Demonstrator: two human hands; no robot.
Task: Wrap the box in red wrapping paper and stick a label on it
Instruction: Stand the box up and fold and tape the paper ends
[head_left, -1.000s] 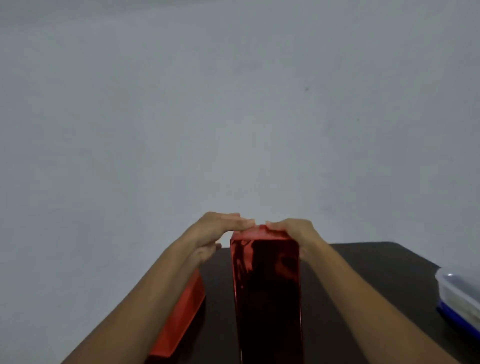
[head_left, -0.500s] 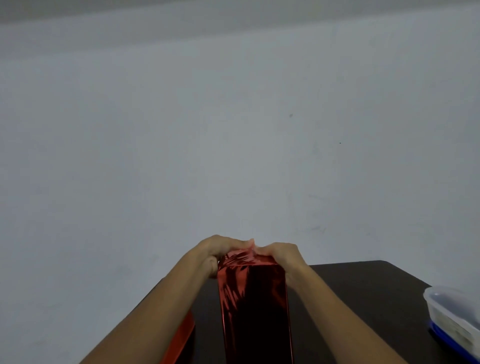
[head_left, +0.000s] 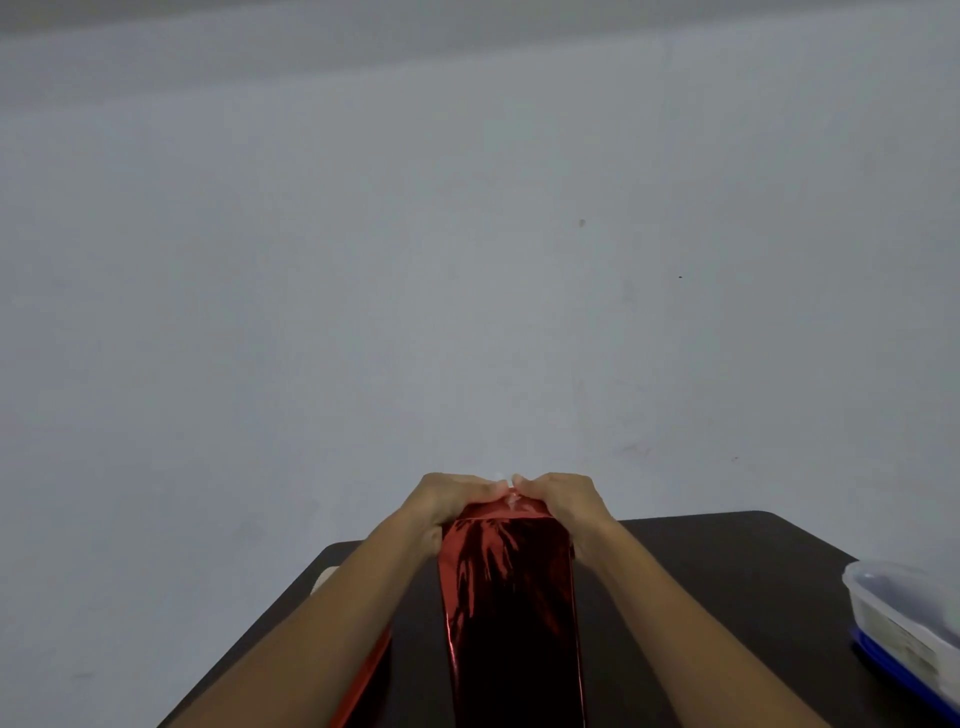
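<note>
A tall box wrapped in shiny red paper (head_left: 511, 613) stands upright on the dark table (head_left: 727, 571) in front of me. My left hand (head_left: 447, 501) and my right hand (head_left: 558, 496) both sit on the box's top end, fingers curled down over the folded paper, fingertips almost meeting in the middle. A small whitish, glossy bit, perhaps tape (head_left: 506, 486), shows between the fingertips. Whatever lies on the top face is hidden by my hands.
A loose piece of red wrapping paper (head_left: 366, 680) lies left of the box, partly behind my left forearm. A clear plastic container with a blue base (head_left: 904, 623) sits at the table's right edge. A plain grey wall stands close behind the table.
My fingers went from lying flatter on the top to curling down over the paper. The view tilted up, so the box and hands sit lower in the frame.
</note>
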